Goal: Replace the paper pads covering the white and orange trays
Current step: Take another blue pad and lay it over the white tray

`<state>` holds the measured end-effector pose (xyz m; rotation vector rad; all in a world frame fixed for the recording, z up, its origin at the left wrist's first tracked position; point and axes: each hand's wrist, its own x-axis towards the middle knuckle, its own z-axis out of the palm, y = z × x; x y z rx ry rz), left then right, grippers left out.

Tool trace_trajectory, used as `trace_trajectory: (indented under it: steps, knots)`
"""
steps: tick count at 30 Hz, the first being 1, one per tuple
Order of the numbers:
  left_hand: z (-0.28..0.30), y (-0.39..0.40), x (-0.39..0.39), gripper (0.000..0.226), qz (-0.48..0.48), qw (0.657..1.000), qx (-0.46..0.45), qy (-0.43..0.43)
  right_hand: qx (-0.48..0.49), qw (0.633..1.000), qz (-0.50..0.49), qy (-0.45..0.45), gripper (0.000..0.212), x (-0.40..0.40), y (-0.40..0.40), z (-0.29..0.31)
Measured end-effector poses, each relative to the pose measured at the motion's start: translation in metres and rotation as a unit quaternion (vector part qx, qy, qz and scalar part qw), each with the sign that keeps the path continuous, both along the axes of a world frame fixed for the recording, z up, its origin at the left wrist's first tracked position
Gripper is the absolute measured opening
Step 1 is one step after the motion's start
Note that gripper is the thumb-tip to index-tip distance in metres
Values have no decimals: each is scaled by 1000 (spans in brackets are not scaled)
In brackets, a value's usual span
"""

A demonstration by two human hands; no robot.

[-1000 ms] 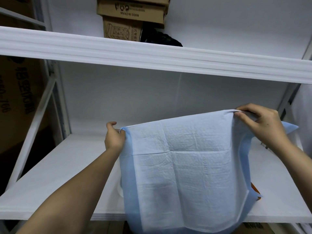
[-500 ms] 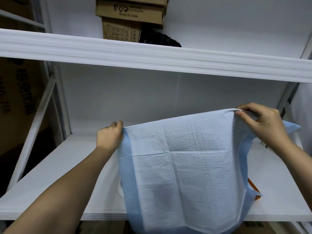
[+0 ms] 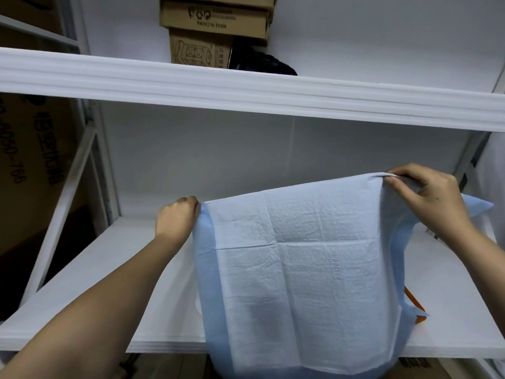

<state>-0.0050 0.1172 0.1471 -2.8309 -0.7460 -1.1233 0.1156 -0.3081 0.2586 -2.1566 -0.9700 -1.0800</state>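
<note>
A light blue paper pad (image 3: 300, 269) hangs unfolded in front of me above the white shelf (image 3: 109, 283). My left hand (image 3: 177, 217) grips its upper left corner. My right hand (image 3: 426, 198) pinches the upper right corner, a little higher. The pad's lower edge drops past the shelf's front edge. A sliver of the orange tray (image 3: 415, 302) shows behind the pad's right side, and a small bit of white rim (image 3: 197, 305) peeks out at its left. The rest of both trays is hidden by the pad.
A second white shelf (image 3: 246, 88) runs overhead, carrying stacked cardboard boxes (image 3: 216, 26) and a dark object (image 3: 262, 62). A large cardboard box (image 3: 30, 149) stands beyond the shelf frame at the left. The white back wall is close behind the pad.
My left hand has slid left and up along the pad's top edge, pulling it wider and tauter. My right hand has stayed at the right corner.
</note>
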Motion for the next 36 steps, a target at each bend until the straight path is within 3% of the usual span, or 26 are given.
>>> trace_trajectory:
  steps: [3,4,7,9,11,14,21,24,27,30,33,36]
  knots:
    - [3,-2,-1,24,-29,961,-261,-87,8,1000,-9,16,10,2,0,-1]
    - [5,-1,-1,25,-48,926,-355,-116,13,1000,-13,25,10,3,-1,-1]
    - [9,1,-2,25,-87,777,-591,-198,24,999,-17,44,10,5,-1,-2]
    - [15,1,-4,22,-78,706,-671,-212,24,998,-21,47,9,6,-1,-3]
    - [22,0,-7,21,-71,672,-706,-212,23,998,-24,54,9,7,0,-4]
    - [23,5,-9,22,-58,664,-713,-219,23,998,-20,61,9,8,3,-5]
    - [22,6,-8,25,-64,689,-701,-169,8,998,-15,65,8,6,13,-5]
    - [20,5,-7,21,-44,701,-685,-193,2,998,-14,60,8,6,16,-4]
    - [19,11,-11,24,-8,689,-685,-236,-7,998,-14,59,8,6,15,-2]
    - [20,14,-14,13,2,714,-656,-243,-3,999,-9,52,8,5,15,1]
    - [20,14,-20,31,-35,720,-657,-221,19,999,-5,50,8,4,14,2]
    - [22,12,-26,25,-98,701,-686,-171,21,998,-9,53,8,5,13,2]
